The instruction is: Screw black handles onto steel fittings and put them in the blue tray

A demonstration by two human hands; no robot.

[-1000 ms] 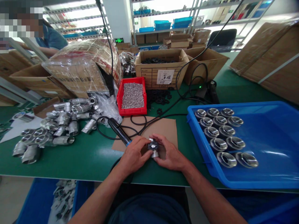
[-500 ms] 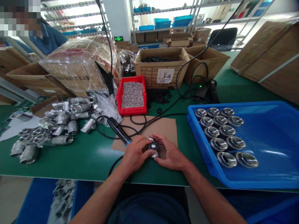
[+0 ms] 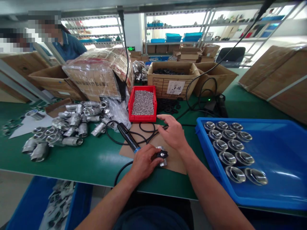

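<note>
My left hand [image 3: 144, 161] is closed round a black part on top of a small silver metal fitting [image 3: 164, 163], steadying it on a flat cardboard sheet [image 3: 177, 162]. Its fingers hide part of the black piece. Raised above the sheet, my right hand [image 3: 174, 132] has its fingers apart and nothing in them. Its fingertips are close to the front right corner of a red bin [image 3: 130, 113] full of tiny shiny metal pieces [image 3: 143, 102]. A black corded hand tool [image 3: 128, 137], shaped like an electric screwdriver, lies just beyond my left hand.
On the right, a blue tray [image 3: 263, 122] holds rows of metal rings [image 3: 227, 158]. Silver pipe fittings [image 3: 72, 119] are heaped at left. Behind stand cardboard boxes [image 3: 171, 81] and loose black parts [image 3: 168, 105]. Black cables [image 3: 146, 139] loop over the table. A person [image 3: 72, 44] is at back left.
My right hand has let go of the fitting and moved up and forward toward the red bin. My left hand stays on the fitting. The head view has tilted up slightly.
</note>
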